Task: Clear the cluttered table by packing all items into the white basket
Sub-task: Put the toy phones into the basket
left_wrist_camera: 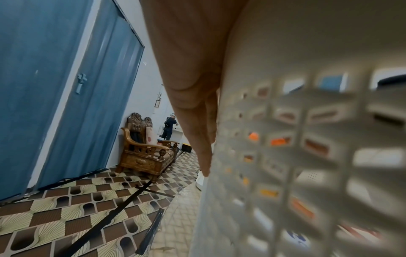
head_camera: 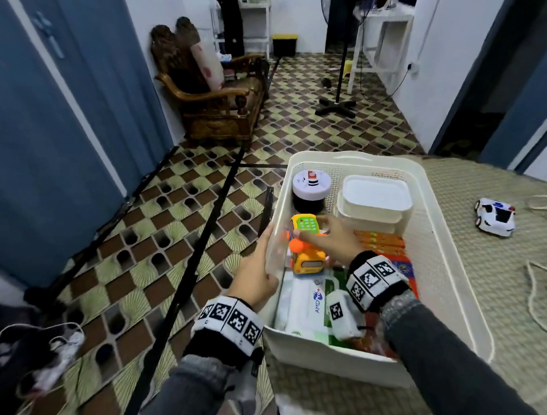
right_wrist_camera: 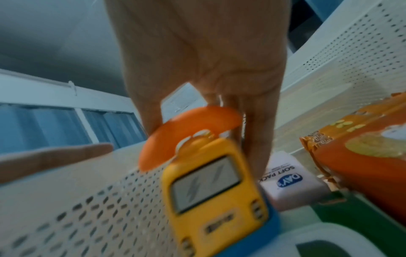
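A white perforated basket (head_camera: 329, 358) stands on the mat-covered table. My left hand (head_camera: 259, 264) lies flat against the outside of its left wall, fingers (left_wrist_camera: 197, 121) straight along the basket (left_wrist_camera: 307, 121). My right hand (head_camera: 333, 239) reaches inside, over a yellow toy phone (head_camera: 307, 259) with an orange handset and a green keypad. In the right wrist view straight fingers (right_wrist_camera: 255, 139) touch the toy phone's (right_wrist_camera: 215, 191) far side and the thumb (right_wrist_camera: 66, 156) is spread away from it. A white toy police car (head_camera: 495, 217) sits on the table to the right.
Inside the basket are a white-lidded jar (head_camera: 311, 183), a white lidded box (head_camera: 375, 196), orange packets (head_camera: 382, 245) and a tissue pack (head_camera: 304, 303). A white cord (head_camera: 536, 305) loops over the mat at the right. The table's left edge drops to a tiled floor.
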### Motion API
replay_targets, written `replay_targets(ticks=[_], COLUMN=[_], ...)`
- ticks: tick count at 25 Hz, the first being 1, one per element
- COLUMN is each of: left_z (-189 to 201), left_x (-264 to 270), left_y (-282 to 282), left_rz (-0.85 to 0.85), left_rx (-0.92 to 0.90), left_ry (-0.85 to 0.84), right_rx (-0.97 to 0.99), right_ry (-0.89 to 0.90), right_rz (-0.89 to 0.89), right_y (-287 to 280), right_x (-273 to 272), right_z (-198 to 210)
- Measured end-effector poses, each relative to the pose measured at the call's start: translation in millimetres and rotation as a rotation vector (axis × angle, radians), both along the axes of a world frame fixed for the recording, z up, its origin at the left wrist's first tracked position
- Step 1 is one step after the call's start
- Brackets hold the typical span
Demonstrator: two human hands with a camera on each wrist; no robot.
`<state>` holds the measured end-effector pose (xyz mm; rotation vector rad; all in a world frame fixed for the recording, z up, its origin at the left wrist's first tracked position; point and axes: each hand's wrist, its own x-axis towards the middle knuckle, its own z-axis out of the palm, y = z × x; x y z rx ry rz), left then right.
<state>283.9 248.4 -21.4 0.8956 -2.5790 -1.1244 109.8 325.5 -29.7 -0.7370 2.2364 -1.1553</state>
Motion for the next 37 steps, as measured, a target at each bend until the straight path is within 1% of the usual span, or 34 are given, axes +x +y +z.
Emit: replay_targets(ticks=[1, 2, 3, 4, 5, 7, 12, 15, 18, 22, 27, 29, 34, 35, 37], left_z=[-0.6, 0.7, 0.2, 2.0, 1.4, -0.5, -7.8, -11.4, -13.1, -14.1, -16.0, -13.7, -6.9, -4.5, 4.5], left_x=[-0.1, -0.7, -0.7, -0.5, 0.3, 1.4, 0.8, 1.2, 0.9, 1.7, 0.6, 0.1, 0.2, 1.7, 4.2], left_y=[0.3, 1.4, 1.9, 3.0, 3.1, 3.1, -0.5, -3.0, -4.0, -5.9, -8.4, -8.6, -3.6, -3.0, 3.6], left_rz=[0.002, 0.000, 0.001, 0.002, 0.007, 0.014, 0.014, 0.016, 0.011, 0.000, -0.006, -0.004, 0.002, 0.019, 0.046], left_rx=[0.009, 0.018, 0.026, 0.035, 0.045, 0.050, 0.039, 0.043, 0.058, 0.090, 0.094, 0.112, 0.021, -0.037, -0.232], left_ry=[0.014, 0.027, 0.032, 0.035, 0.038, 0.037, 0.047, 0.048, 0.049, 0.071, 0.069, 0.079, 0.016, 0.008, 0.011], right_rx=[-0.028, -0.001, 0.061, 0.114, 0.135, 0.100, -0.030, 0.023, 0.066, 0.022, 0.061, 0.061, -0.066, -0.099, -0.181], right_ry=[-0.076, -0.079, 0.002, 0.124, 0.223, 0.327, 0.405, 0.435, 0.427, 0.416, 0.412, 0.410, 0.309, 0.268, 0.172], right_rz=[0.088, 0.197, 0.300, 0.363, 0.376, 0.320, 0.150, 0.113, 0.119, 0.132, 0.154, 0.133, 0.008, -0.014, -0.058], right_y=[4.2, 8.5, 10.1, 10.2, 8.2, 3.9, -7.1, -8.2, -5.0, -6.1, -3.8, -1.8, 14.5, 18.0, 33.2], right_x=[0.4, -1.6, -4.1, -5.1, -4.6, -2.7, -3.3, -1.7, -0.4, -0.4, -2.9, -4.2, -3.2, -2.6, -3.8], right_z=[2.6, 4.8, 2.2, -0.4, -5.9, -13.9, -25.4, -28.3, -27.3, -24.6, -22.4, -18.8, 12.3, 21.7, 44.6])
